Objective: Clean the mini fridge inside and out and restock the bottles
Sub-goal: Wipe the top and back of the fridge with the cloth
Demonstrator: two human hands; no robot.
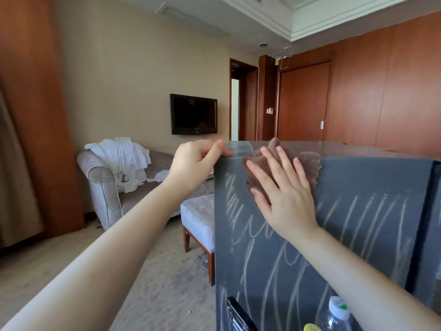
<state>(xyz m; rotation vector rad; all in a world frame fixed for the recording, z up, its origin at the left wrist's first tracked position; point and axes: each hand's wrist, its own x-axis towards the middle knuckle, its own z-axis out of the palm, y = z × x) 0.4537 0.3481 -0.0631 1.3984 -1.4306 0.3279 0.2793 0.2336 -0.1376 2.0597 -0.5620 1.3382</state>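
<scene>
While left grip (pixel 194 163) clamps the mini fridge (pixel 262 271) corner, right grip (pixel 284 194) spread flat, cloth (pixel 311 161) pressed beneath it.

Fridge (pixel 310 247): the bottom and right side are cut off by the picture's edges.
Cloth (pixel 307 161): the middle is covered by the right hand (pixel 284 194); only the edges show.
Left hand (pixel 193 163): the fingers curl out of sight at the fridge's corner; only the thumb shows, on the top edge.
Clear bottle (pixel 333 316): the lower part is cut off at the bottom edge, and one side is behind the right forearm.
Yellow cap (pixel 311 328): only a sliver shows; what it belongs to cannot be told.
Stool (pixel 198 218): the right part is hidden behind the fridge.
Wall panel (pixel 269 110): too small to make out.
</scene>
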